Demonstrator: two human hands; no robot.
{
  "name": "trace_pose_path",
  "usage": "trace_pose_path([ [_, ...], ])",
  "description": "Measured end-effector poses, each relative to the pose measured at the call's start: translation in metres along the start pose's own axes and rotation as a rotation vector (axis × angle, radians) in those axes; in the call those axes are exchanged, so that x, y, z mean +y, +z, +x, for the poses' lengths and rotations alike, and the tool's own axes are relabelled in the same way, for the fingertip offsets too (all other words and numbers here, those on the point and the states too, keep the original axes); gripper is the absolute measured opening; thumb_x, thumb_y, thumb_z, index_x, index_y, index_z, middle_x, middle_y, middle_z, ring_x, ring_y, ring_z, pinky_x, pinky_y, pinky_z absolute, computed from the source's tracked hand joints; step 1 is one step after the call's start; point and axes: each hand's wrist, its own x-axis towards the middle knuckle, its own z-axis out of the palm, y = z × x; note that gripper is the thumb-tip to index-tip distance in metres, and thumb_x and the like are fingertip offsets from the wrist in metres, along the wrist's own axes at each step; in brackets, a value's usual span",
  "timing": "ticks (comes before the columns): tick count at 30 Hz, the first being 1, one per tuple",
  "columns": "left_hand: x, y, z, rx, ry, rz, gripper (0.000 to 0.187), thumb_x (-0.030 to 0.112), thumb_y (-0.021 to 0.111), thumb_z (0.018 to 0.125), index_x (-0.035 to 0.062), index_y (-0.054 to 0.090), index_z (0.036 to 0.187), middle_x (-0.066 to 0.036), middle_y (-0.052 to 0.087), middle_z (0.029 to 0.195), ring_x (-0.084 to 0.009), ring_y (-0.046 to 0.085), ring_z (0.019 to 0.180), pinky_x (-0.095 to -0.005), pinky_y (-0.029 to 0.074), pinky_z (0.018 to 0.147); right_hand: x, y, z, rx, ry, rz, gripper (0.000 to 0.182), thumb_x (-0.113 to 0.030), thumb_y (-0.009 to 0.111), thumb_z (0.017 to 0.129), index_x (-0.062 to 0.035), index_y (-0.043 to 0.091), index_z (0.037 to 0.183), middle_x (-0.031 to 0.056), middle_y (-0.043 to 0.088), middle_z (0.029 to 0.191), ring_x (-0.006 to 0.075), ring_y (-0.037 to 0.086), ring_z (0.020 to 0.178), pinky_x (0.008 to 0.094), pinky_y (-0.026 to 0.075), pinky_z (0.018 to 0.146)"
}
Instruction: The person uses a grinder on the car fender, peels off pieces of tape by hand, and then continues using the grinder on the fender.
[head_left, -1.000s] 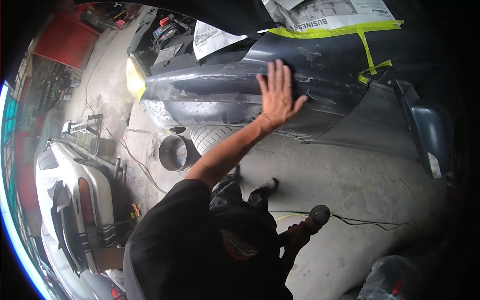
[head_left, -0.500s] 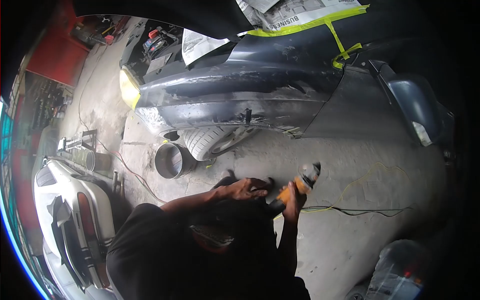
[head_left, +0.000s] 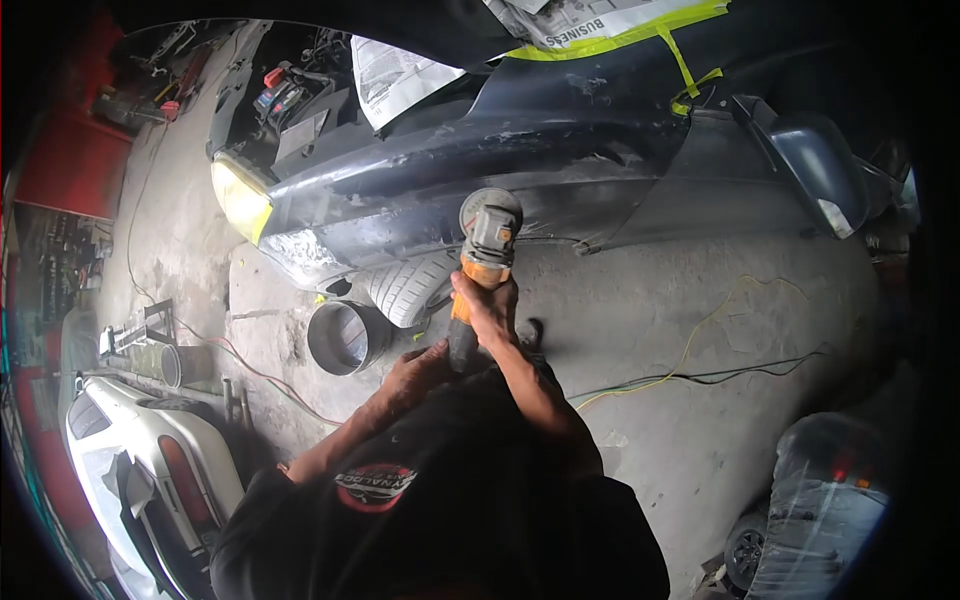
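Observation:
An orange and grey angle grinder (head_left: pixel 490 240) points away from me, its round disc over the lower edge of the dark car fender (head_left: pixel 400 185); I cannot tell if they touch. My right hand (head_left: pixel 488 305) is wrapped round the orange body of the tool. Lower down, my left hand (head_left: pixel 420 368) closes on the black rear end of the grinder. Pale sanded patches mark the fender, and a tyre (head_left: pixel 405 288) shows beneath it.
A round metal bin (head_left: pixel 345 338) stands beside the tyre. Yellow and dark cables (head_left: pixel 690 375) cross the floor at right. The side mirror (head_left: pixel 818 180) juts out. A white car (head_left: pixel 150 440) is at left, a covered vehicle (head_left: pixel 820 510) at lower right. Newspaper (head_left: pixel 400 80) and yellow tape cover parts above.
The grinder has moved left and up to the fender in my right hand. My left hand has come down and left onto the tool's rear end. The view has shifted slightly.

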Motion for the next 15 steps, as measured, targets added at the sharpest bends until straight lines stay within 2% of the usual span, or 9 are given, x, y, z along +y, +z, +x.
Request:
trace_pose_path([
  [3, -0.007, -0.022, 0.012, -0.084, -0.257, -0.463, 0.065, 0.042, 0.066, 0.097, -0.0088, 0.050, 0.135, -0.025, 0.061, 0.124, -0.0316, 0.059, 0.119, -0.0402, 0.048, 0.104, 0.000, 0.014, 0.008, -0.074, 0.059, 0.021, 0.043, -0.019, 0.083, 0.081, 0.0008, 0.061, 0.112, 0.0077, 0.068, 0.098, 0.0165, 0.066, 0.084, 0.0331, 0.055, 0.078],
  [4, -0.011, -0.022, 0.010, -0.002, -0.205, -0.453, 0.064, 0.042, 0.066, 0.097, -0.0087, 0.051, 0.134, -0.024, 0.061, 0.122, -0.0317, 0.059, 0.117, -0.0402, 0.047, 0.104, -0.004, 0.018, 0.010, -0.096, 0.062, 0.034, 0.043, -0.019, 0.083, 0.081, 0.0005, 0.060, 0.113, 0.0074, 0.068, 0.099, 0.0165, 0.066, 0.085, 0.0337, 0.055, 0.078],
  [6, -0.009, -0.020, 0.005, 0.170, -0.098, -0.410, 0.062, 0.041, 0.067, 0.097, -0.0085, 0.051, 0.131, -0.023, 0.060, 0.119, -0.0320, 0.058, 0.114, -0.0401, 0.047, 0.103, 0.004, 0.023, 0.017, -0.118, -0.027, 0.031, 0.040, -0.019, 0.083, 0.081, 0.0013, 0.062, 0.109, 0.0084, 0.069, 0.094, 0.0178, 0.069, 0.078, 0.0330, 0.057, 0.071],
  [7, -0.005, -0.017, 0.000, 0.234, -0.106, -0.345, 0.058, 0.041, 0.066, 0.097, -0.0076, 0.054, 0.126, -0.019, 0.060, 0.112, -0.0301, 0.059, 0.105, -0.0396, 0.048, 0.100, 0.006, 0.025, 0.021, -0.119, -0.076, 0.038, 0.039, -0.019, 0.083, 0.081, 0.0017, 0.062, 0.106, 0.0088, 0.069, 0.092, 0.0184, 0.070, 0.075, 0.0326, 0.058, 0.068],
  [11, -0.008, -0.006, -0.005, 0.196, -0.038, -0.318, 0.053, 0.039, 0.066, 0.098, -0.0065, 0.056, 0.123, -0.019, 0.063, 0.110, -0.0272, 0.061, 0.103, -0.0369, 0.050, 0.096, -0.008, 0.028, 0.026, -0.147, -0.086, -0.004, 0.041, -0.022, 0.082, 0.081, 0.0018, 0.062, 0.107, 0.0087, 0.070, 0.092, 0.0178, 0.069, 0.078, 0.0343, 0.057, 0.074],
  [15, -0.011, -0.006, -0.010, 0.131, 0.064, -0.307, 0.049, 0.037, 0.065, 0.099, -0.0055, 0.057, 0.122, -0.017, 0.066, 0.106, -0.0249, 0.064, 0.099, -0.0345, 0.052, 0.092, -0.009, 0.033, 0.031, -0.162, -0.072, 0.023, 0.041, -0.022, 0.082, 0.081, 0.0015, 0.062, 0.107, 0.0081, 0.069, 0.091, 0.0173, 0.068, 0.075, 0.0342, 0.057, 0.073],
])
